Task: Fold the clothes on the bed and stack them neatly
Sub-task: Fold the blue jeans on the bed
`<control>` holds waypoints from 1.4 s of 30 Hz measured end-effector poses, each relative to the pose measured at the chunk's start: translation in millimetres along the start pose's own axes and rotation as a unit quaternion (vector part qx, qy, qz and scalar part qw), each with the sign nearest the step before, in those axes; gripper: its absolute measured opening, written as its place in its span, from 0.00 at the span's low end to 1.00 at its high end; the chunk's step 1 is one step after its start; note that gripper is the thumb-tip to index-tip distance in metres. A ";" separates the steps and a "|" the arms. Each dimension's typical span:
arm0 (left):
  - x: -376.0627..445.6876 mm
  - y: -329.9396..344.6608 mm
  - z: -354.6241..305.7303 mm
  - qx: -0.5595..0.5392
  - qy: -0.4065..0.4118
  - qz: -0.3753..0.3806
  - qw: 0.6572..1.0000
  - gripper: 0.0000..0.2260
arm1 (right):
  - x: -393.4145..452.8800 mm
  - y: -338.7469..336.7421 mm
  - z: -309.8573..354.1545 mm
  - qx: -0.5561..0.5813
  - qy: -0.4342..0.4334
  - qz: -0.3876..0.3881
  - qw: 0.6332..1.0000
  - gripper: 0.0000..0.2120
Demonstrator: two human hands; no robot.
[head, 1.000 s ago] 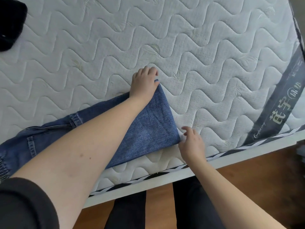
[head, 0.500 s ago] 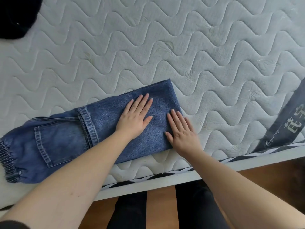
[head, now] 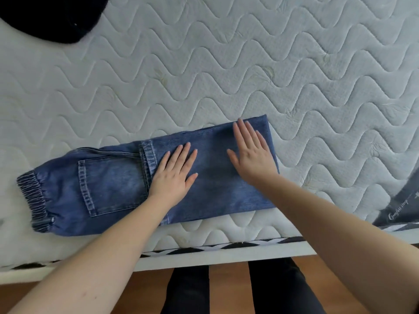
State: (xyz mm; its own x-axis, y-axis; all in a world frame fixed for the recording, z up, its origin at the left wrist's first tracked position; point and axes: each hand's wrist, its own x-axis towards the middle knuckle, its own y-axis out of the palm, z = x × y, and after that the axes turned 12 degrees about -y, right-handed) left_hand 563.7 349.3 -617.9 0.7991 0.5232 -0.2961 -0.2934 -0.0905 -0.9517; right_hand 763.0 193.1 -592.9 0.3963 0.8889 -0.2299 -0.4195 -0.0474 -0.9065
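I saw my left hand [head: 173,175] and right hand [head: 252,152] pressed flat, fingers straight, on the folded blue denim jeans [head: 217,189] atop the white quilted mattress [head: 226,64].

Black fabric garment [head: 52,17], far left on the mattress: cut off by the top and left edges, only a rounded dark lump shows; can't tell what kind of garment it is.

Grey printed band [head: 401,205] on the white quilted mattress [head: 226,64], right side: runs off the right edge; its small script lettering is too small for me to read.

Folded blue denim jeans [head: 113,184]: my left hand [head: 174,175] and forearm cover part of the near edge and waistband seam; my right hand [head: 251,155] hides some of the folded end. Layers underneath are hidden.

My dark trouser legs [head: 272,288] are cut off by the bottom edge.
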 end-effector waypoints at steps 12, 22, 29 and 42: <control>-31.3 11.7 76.1 -0.051 -0.167 0.045 0.984 0.33 | 16.1 13.7 -12.9 -0.040 0.173 0.026 0.984 0.35; -74.9 19.0 128.2 -0.189 -0.203 0.036 0.960 0.29 | 32.8 35.8 187.1 0.289 0.015 0.016 0.957 0.26; -91.8 12.2 226.7 -0.212 -0.283 -0.061 0.934 0.27 | 55.2 64.3 225.8 0.247 0.067 0.069 0.964 0.28; -124.9 30.5 308.5 -0.645 -0.559 0.040 0.519 0.16 | 69.1 56.9 231.4 0.151 0.097 0.103 0.978 0.37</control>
State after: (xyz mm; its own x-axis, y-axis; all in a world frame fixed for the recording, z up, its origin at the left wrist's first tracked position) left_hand 293.1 542.6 -585.0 -0.2033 0.5746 -0.7928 0.8704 -0.2647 -0.4150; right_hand 577.5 357.2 -578.5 0.4140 0.7699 -0.4857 -0.7175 -0.0524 -0.6946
